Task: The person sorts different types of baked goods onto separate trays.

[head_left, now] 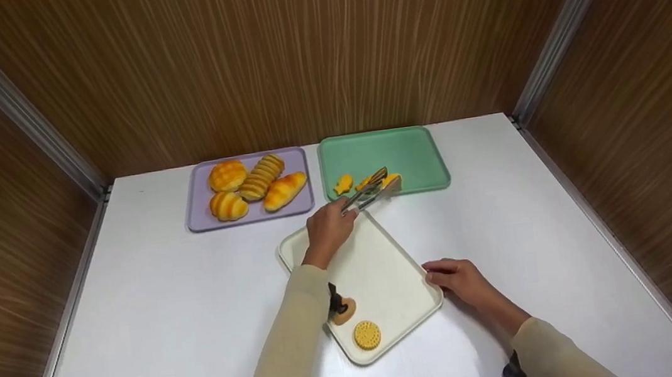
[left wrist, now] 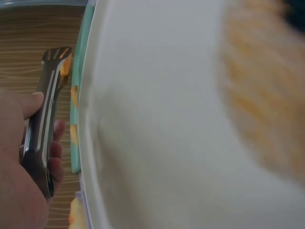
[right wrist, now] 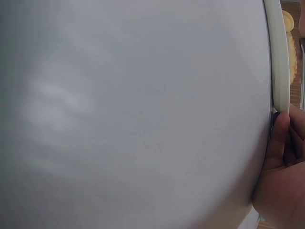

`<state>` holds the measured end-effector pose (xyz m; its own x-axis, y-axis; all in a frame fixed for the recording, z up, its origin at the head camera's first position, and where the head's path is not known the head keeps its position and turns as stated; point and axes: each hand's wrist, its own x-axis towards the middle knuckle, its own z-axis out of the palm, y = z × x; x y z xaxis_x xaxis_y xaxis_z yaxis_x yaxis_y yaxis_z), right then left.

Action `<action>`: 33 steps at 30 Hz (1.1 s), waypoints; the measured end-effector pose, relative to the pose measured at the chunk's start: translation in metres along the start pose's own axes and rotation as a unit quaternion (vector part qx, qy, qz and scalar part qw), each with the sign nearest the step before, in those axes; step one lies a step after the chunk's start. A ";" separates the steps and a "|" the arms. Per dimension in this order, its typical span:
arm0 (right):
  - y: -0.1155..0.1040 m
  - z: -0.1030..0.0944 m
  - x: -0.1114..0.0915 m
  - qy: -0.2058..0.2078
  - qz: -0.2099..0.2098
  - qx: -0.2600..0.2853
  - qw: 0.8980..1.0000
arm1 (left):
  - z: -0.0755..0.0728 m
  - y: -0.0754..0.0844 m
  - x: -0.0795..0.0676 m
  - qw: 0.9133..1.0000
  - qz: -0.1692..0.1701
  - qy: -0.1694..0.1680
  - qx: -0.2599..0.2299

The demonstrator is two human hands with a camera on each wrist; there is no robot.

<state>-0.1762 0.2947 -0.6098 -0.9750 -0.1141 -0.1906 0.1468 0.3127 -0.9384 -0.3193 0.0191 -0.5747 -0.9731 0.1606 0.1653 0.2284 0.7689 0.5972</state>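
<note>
My left hand (head_left: 331,230) holds metal tongs (head_left: 363,193), which reach over the front of the green tray (head_left: 398,153). Beside the tong tips lie small yellow pieces; one fish-shaped biscuit (head_left: 344,184) shows whole at the left, others are partly covered. In the left wrist view, something orange (left wrist: 65,66) shows between the tips of the tongs (left wrist: 40,119). My right hand (head_left: 460,282) grips the right rim of the cream tray (head_left: 383,265), thumb against its edge. On that tray are a round yellow biscuit (head_left: 366,335) and a brown-centred biscuit (head_left: 344,314), partly hidden by my left wrist.
Several bread pieces, among them a striped roll (head_left: 262,176), lie on a purple tray (head_left: 196,209) at the back left. Wood-patterned panels (head_left: 308,52) enclose the white table (head_left: 154,316) at the back and sides.
</note>
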 end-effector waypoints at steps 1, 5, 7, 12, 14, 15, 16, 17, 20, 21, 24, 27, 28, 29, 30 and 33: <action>0.000 0.000 0.000 0.000 0.001 -0.001 1.000 | 0.003 0.000 0.002 1.000 -0.002 0.000 -0.003; -0.001 0.001 -0.001 -0.001 0.000 -0.007 1.000 | 0.013 0.003 0.010 1.000 -0.011 0.000 -0.007; -0.002 0.001 -0.001 0.001 0.000 -0.010 1.000 | 0.016 0.005 0.013 1.000 -0.016 -0.001 -0.008; -0.004 0.000 -0.002 -0.005 0.004 -0.007 1.000 | 0.023 0.006 0.018 0.999 -0.033 -0.005 -0.032; -0.007 0.000 -0.004 -0.010 0.003 -0.004 1.000 | 0.023 0.007 0.020 0.998 -0.043 -0.011 -0.046; -0.009 0.001 -0.005 -0.011 0.003 -0.004 1.000 | 0.023 0.008 0.020 0.997 -0.048 -0.016 -0.051; -0.013 0.001 -0.007 -0.012 0.001 -0.003 1.000 | 0.023 0.008 0.021 0.997 -0.052 -0.020 -0.055; -0.016 0.001 -0.009 -0.013 -0.001 -0.004 1.000 | 0.023 0.009 0.021 0.997 -0.054 -0.024 -0.058; -0.029 0.003 -0.014 -0.013 -0.004 -0.006 1.000 | 0.020 0.011 0.021 0.996 -0.054 -0.027 -0.059; -0.031 0.003 -0.016 -0.014 -0.008 -0.009 1.000 | 0.019 0.010 0.020 0.997 -0.051 -0.025 -0.057; -0.034 0.004 -0.018 -0.010 -0.009 -0.008 1.000 | 0.015 0.009 0.018 0.997 -0.041 -0.014 -0.057; -0.034 0.004 -0.018 -0.007 -0.010 -0.010 1.000 | 0.010 0.006 0.015 0.998 -0.027 -0.006 -0.061; -0.035 0.004 -0.018 -0.005 -0.007 -0.010 1.000 | 0.008 0.005 0.014 0.998 -0.023 -0.004 -0.062; -0.035 0.003 -0.018 -0.006 -0.006 -0.013 1.000 | 0.006 0.004 0.012 0.998 -0.020 -0.003 -0.062; -0.035 0.003 -0.019 -0.007 -0.006 -0.015 1.000 | 0.004 0.003 0.010 0.998 -0.017 -0.002 -0.062; -0.037 0.003 -0.019 -0.008 -0.005 -0.021 1.000 | -0.003 0.000 0.002 0.998 -0.008 0.001 -0.058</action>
<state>-0.1622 0.2821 -0.5726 -0.9736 -0.1325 -0.1859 0.1295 0.3502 -0.9277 -0.3214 0.0174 -0.5723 -0.9767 0.1468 0.1564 0.2143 0.6948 0.6865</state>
